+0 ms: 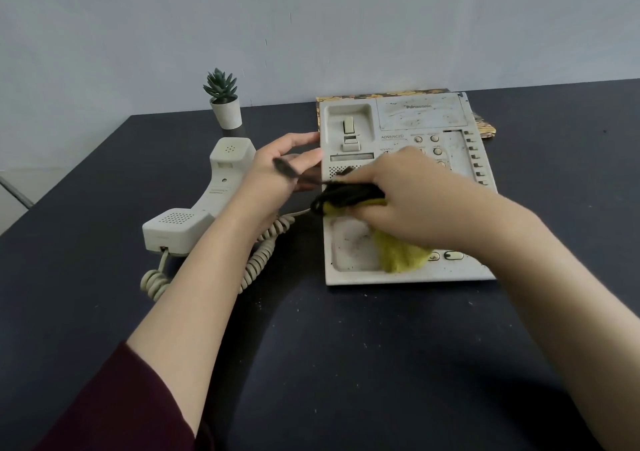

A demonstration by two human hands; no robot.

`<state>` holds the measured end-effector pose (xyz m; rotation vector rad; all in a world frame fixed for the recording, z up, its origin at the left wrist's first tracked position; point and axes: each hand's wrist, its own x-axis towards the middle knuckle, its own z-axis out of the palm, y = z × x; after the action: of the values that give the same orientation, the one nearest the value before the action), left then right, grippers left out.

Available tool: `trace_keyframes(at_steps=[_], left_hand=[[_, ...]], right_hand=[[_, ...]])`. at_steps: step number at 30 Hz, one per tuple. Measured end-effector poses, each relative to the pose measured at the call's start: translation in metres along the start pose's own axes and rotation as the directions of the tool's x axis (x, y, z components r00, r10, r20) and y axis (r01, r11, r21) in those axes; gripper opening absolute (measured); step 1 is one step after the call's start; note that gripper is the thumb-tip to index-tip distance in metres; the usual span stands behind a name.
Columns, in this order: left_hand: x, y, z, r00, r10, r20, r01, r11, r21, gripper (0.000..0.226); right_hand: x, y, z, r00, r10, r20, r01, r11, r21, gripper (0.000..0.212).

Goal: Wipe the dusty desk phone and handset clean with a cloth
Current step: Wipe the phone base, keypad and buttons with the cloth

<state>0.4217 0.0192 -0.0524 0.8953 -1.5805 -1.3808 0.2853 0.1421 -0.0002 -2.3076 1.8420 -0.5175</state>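
Observation:
A dusty cream desk phone [419,118] lies on the dark desk, its handset cradle bare. The handset [204,204] lies off the hook to the left, face down, joined to the phone by a coiled cord [263,253]. My right hand [398,201] grips a yellow cloth with a black edge [398,253] bunched on the phone's lower middle, over the keypad area. My left hand [277,170] rests against the phone's left edge with fingers straight. A thin dark strand of the cloth crosses in front of it.
A small potted succulent [224,99] stands behind the handset near the wall. A patterned book or mat [483,123] sticks out from under the phone's far side. The dark desk [346,364] stretches toward me; its left edge runs diagonally.

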Motion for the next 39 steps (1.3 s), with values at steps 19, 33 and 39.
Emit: trace_keyframes(at_steps=[19,33,39], left_hand=[[-0.002,0.004,-0.002,1.000,-0.009,0.015,0.010,0.998,-0.066,0.027],[-0.002,0.002,-0.003,0.999,-0.008,0.032,0.010,0.998,-0.059,0.022],[0.000,0.000,-0.003,1.000,-0.024,0.018,0.024,1.000,-0.004,0.024]], right_hand=[[-0.004,-0.029,0.011,0.998,-0.032,-0.046,0.025,0.988,-0.150,0.035],[-0.007,-0.022,-0.013,0.998,0.069,-0.004,-0.067,0.986,0.153,0.030],[-0.016,-0.014,-0.027,0.973,0.164,0.163,-0.152,0.985,-0.081,0.034]])
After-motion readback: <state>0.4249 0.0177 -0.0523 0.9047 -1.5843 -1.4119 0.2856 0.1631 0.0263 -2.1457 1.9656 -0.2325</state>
